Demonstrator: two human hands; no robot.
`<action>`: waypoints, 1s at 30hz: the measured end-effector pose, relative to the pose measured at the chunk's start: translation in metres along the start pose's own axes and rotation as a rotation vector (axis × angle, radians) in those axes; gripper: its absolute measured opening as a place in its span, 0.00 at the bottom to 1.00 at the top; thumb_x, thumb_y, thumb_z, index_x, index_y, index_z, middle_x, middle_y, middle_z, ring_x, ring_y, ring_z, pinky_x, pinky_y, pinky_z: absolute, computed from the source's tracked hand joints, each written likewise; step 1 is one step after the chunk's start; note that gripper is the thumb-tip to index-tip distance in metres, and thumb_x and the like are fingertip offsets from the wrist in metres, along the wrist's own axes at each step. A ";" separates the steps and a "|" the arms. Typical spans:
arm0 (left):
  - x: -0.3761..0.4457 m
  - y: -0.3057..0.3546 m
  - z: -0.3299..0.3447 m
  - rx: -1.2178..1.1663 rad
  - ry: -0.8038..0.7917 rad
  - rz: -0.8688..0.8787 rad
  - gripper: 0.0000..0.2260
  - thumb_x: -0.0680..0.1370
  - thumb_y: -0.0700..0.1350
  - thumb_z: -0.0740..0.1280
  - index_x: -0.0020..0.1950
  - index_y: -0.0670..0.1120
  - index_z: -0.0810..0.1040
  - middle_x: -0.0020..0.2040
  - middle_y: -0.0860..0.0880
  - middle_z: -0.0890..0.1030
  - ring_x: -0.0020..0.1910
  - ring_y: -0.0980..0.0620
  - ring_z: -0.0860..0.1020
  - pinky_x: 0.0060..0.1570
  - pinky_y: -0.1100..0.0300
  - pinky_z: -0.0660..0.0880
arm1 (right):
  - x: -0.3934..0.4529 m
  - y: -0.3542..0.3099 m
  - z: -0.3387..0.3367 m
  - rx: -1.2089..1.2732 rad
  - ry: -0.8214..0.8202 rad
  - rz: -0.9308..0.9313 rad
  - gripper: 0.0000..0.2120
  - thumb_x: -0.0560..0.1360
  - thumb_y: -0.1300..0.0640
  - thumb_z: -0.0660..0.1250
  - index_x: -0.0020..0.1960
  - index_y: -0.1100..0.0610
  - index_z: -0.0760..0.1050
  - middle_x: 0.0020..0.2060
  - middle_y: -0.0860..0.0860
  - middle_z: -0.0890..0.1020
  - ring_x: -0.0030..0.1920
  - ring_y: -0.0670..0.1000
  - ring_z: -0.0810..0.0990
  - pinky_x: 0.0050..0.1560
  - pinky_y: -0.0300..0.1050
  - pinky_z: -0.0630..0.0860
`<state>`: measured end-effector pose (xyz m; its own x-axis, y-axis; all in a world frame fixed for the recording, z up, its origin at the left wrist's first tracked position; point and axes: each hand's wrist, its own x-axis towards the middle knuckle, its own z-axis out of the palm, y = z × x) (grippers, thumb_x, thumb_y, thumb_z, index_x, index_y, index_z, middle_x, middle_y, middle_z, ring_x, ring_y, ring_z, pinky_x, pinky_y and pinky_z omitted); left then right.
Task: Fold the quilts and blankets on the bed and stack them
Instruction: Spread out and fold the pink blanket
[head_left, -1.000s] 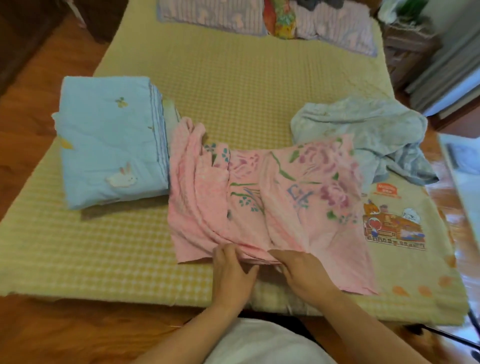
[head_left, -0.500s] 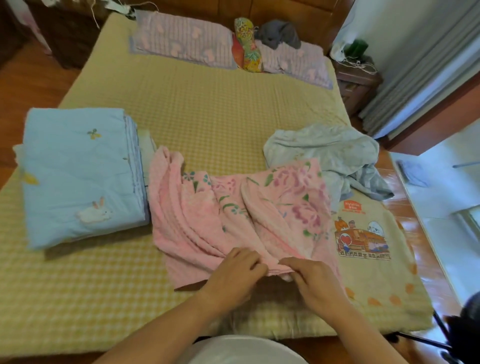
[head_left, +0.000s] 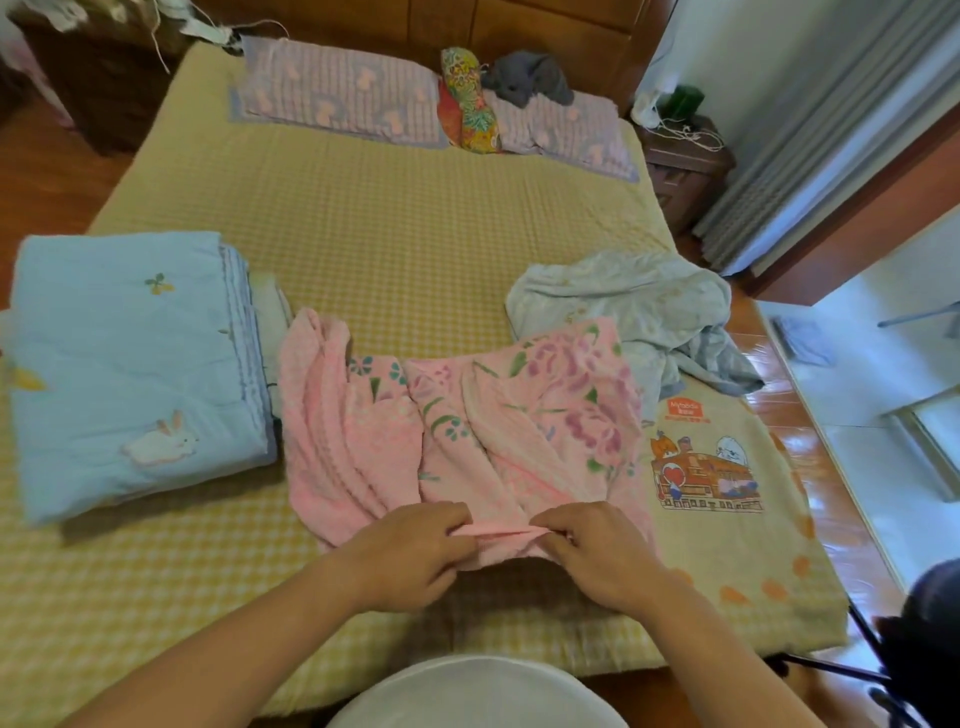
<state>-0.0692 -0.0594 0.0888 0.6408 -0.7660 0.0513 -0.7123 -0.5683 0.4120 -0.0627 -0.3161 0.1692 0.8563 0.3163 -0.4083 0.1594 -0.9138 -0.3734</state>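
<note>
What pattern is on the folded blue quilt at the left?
Light blue quilt with a white rabbit appliqué and a small clover motif; the head view shows it.

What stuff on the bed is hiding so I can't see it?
All in the head view:
- Fingertips of the left hand and right hand: curled under the pink floral blanket hem they pinch.
- White bedding: mostly hidden behind the folded blue rabbit quilt.
- Cartoon train blanket: its left part lies under the pink blanket, its top under the crumpled pale blue blanket.

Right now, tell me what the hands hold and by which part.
Both the left hand and the right hand pinch the pink floral blanket along its near edge, side by side.
</note>
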 end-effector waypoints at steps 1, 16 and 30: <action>-0.006 -0.002 -0.003 0.005 -0.023 0.011 0.08 0.76 0.50 0.62 0.50 0.50 0.77 0.46 0.49 0.73 0.39 0.48 0.72 0.35 0.55 0.67 | 0.000 0.001 0.000 0.001 0.013 0.010 0.12 0.80 0.51 0.63 0.59 0.43 0.82 0.54 0.38 0.83 0.55 0.43 0.79 0.55 0.41 0.73; -0.122 -0.091 -0.030 0.500 -0.315 -0.522 0.17 0.58 0.38 0.76 0.43 0.53 0.85 0.44 0.51 0.84 0.46 0.46 0.84 0.63 0.43 0.74 | 0.018 0.059 -0.017 0.296 0.730 0.725 0.17 0.79 0.58 0.58 0.62 0.54 0.81 0.56 0.63 0.82 0.56 0.66 0.78 0.55 0.56 0.73; -0.103 -0.026 0.062 -0.203 -0.569 -0.934 0.36 0.79 0.47 0.64 0.83 0.55 0.48 0.82 0.41 0.49 0.80 0.36 0.55 0.75 0.46 0.61 | 0.051 0.005 -0.035 0.347 0.530 0.353 0.11 0.79 0.60 0.64 0.57 0.53 0.83 0.54 0.54 0.85 0.55 0.56 0.80 0.46 0.41 0.64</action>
<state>-0.1344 0.0163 0.0164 0.6390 -0.1186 -0.7600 0.0751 -0.9737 0.2151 -0.0014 -0.3135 0.1755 0.9650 -0.2292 -0.1276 -0.2603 -0.7773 -0.5727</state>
